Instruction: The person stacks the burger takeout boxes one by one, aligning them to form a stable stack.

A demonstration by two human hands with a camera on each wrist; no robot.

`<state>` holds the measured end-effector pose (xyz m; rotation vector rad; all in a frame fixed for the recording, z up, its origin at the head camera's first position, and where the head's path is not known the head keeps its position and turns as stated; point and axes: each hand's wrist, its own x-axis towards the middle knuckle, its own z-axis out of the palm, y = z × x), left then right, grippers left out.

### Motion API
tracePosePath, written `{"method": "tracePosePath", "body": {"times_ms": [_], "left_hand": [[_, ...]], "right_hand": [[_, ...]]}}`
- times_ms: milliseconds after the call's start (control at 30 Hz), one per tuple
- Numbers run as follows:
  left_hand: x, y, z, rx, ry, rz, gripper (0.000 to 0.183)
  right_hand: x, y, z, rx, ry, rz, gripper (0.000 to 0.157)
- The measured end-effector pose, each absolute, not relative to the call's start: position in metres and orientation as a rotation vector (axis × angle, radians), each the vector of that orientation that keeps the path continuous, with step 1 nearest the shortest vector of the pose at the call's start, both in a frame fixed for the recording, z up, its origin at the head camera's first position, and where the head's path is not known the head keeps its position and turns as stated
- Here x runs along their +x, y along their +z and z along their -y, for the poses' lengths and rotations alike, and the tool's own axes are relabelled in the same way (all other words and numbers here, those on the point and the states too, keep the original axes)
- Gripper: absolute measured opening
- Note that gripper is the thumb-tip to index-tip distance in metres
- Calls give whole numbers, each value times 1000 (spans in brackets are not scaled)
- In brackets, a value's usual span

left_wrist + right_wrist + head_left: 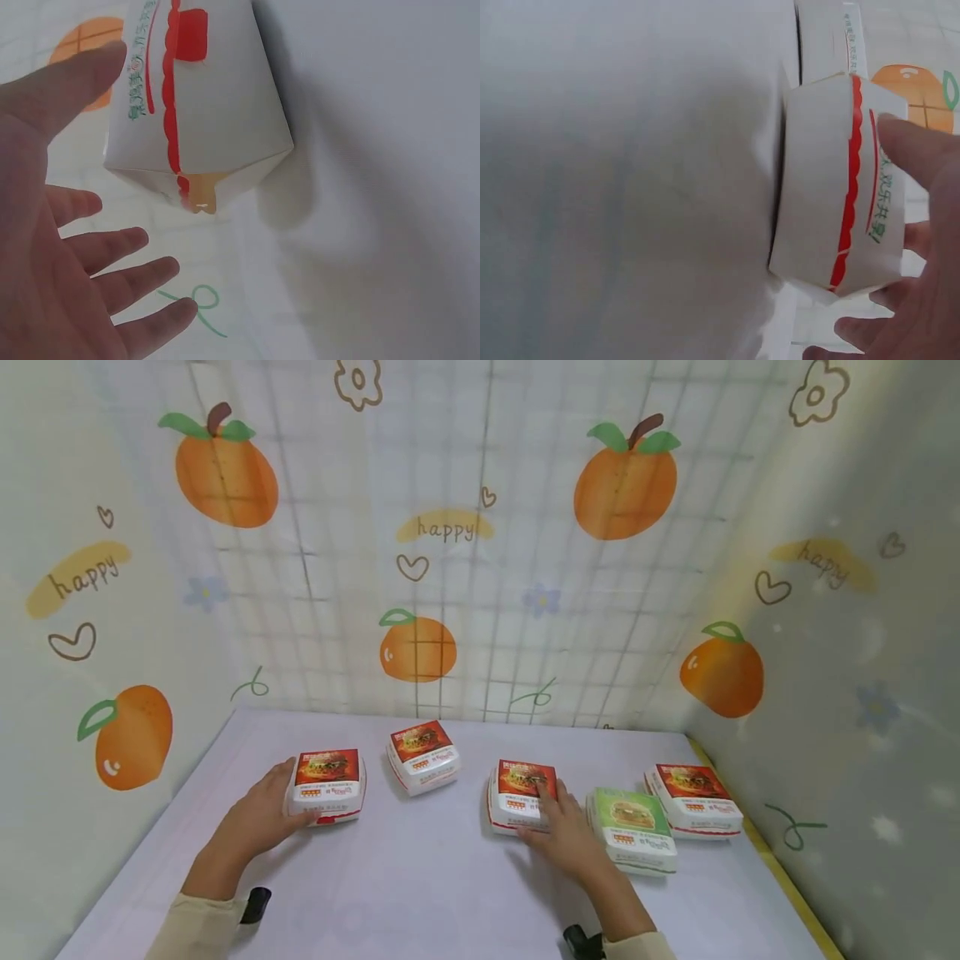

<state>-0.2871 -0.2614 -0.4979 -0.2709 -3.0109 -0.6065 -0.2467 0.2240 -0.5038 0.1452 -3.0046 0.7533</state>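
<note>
A white burger box with a red picture lid (327, 770) stands at the left of the table. My left hand (258, 814) is beside its left side, fingers spread, thumb by the front; the left wrist view shows the straight fingers (142, 270) apart from the box (225, 97). Right of the middle, my right hand (570, 839) reaches over the right side of another red-lidded burger box (513, 797). In the right wrist view the thumb (907, 146) lies against that box's printed side (817, 187), while the other fingers extend past it.
A third red-lidded burger box (423, 758) sits turned at the back between the hands. Right of my right hand are a green-lidded box (633, 831) and one more red-lidded box (693, 802). A printed curtain (487, 585) borders the white table (420, 893).
</note>
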Motion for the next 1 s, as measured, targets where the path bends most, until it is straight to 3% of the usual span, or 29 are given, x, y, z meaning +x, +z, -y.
{"method": "tracePosePath", "body": {"times_ms": [200,400,567,867,1000], "left_hand": [[-299,-498,257,-293,-675,3031,113],[-316,-502,253,-396,-781,2958,109],[-330,-508,261,-298,-986,2966,111],[-338,-508,267,-286,-1159,3017,107],[-333,-514,259,-351,-1115,3051,107]], "right_hand": [[-237,-504,-221,173,874,3027,98],[-230,-502,-220,199,860,3050,88],[-221,-496,-214,239,854,3062,85],[-219,-487,-212,362,792,2986,86],[-224,-490,-221,306,877,2985,97]]}}
